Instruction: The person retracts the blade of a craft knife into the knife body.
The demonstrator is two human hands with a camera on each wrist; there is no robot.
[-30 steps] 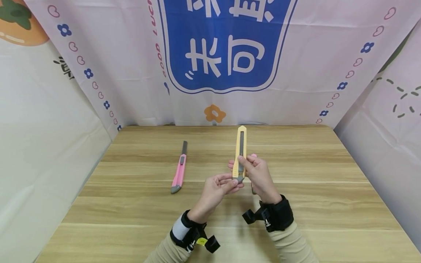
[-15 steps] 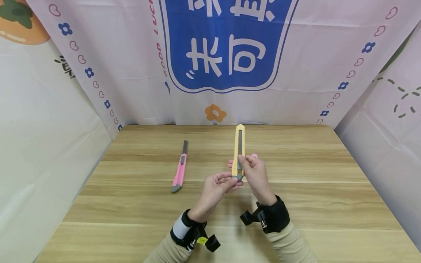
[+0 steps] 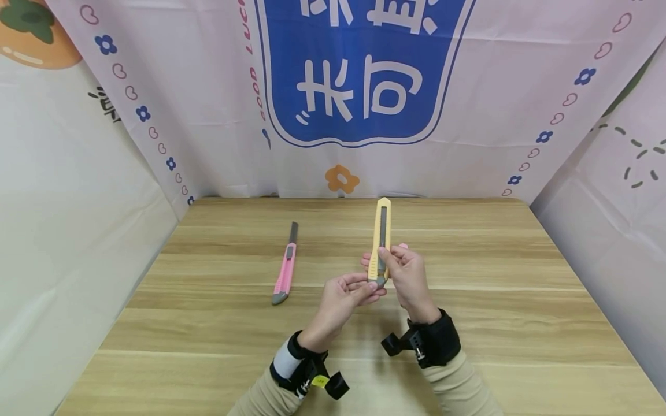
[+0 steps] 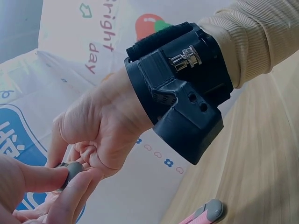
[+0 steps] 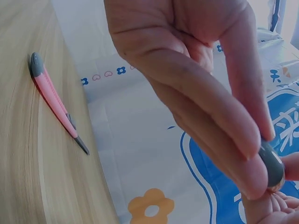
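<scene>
A yellow utility knife (image 3: 382,237) is held above the table's middle, its tip pointing away from me. My right hand (image 3: 408,277) grips the lower part of its body, thumb on the grey slider. My left hand (image 3: 347,294) pinches the grey end cap (image 3: 379,282) at the knife's near end; the cap shows between the fingertips in the left wrist view (image 4: 72,171) and the right wrist view (image 5: 272,164). A pink utility knife (image 3: 284,273) lies on the table to the left, its blade out and pointing away.
The wooden table (image 3: 520,300) is fenced by printed cloth walls at the back (image 3: 364,86) and on both sides. A small pink thing (image 3: 403,246) peeks out behind my right hand; what it is cannot be told.
Both hands and the yellow knife have barely shifted, only a slight wobble. The pink knife has stayed where it was.
</scene>
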